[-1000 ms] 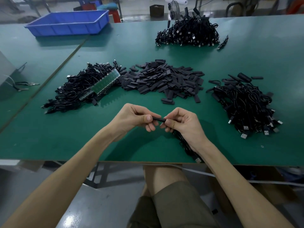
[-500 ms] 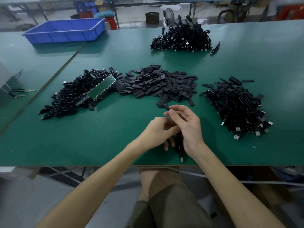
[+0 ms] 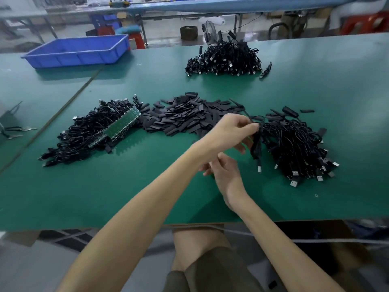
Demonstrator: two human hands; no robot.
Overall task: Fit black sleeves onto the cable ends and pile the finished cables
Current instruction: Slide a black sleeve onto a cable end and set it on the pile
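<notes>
My left hand (image 3: 236, 130) reaches across my right forearm and pinches a coiled black cable (image 3: 257, 144) by its upper end. The cable hangs down with its metal plug lowest, right at the left edge of the right cable pile (image 3: 299, 144). My right hand (image 3: 226, 172) is lower and nearer to me, partly under my left wrist, with loosely curled fingers that hold nothing. A heap of flat black sleeves (image 3: 185, 118) lies in the middle of the green table (image 3: 126, 197). Another tangle of cables (image 3: 88, 133) lies to the left.
A green ribbed strip (image 3: 124, 124) lies on the left cable pile. A third cable pile (image 3: 225, 59) sits at the far side, and a blue bin (image 3: 77, 49) at the far left. Metal tools (image 3: 14, 131) lie at the left edge.
My left hand has taken the cable and carried it up and to the right to the right pile. My right hand has let go and stayed low near the table.
</notes>
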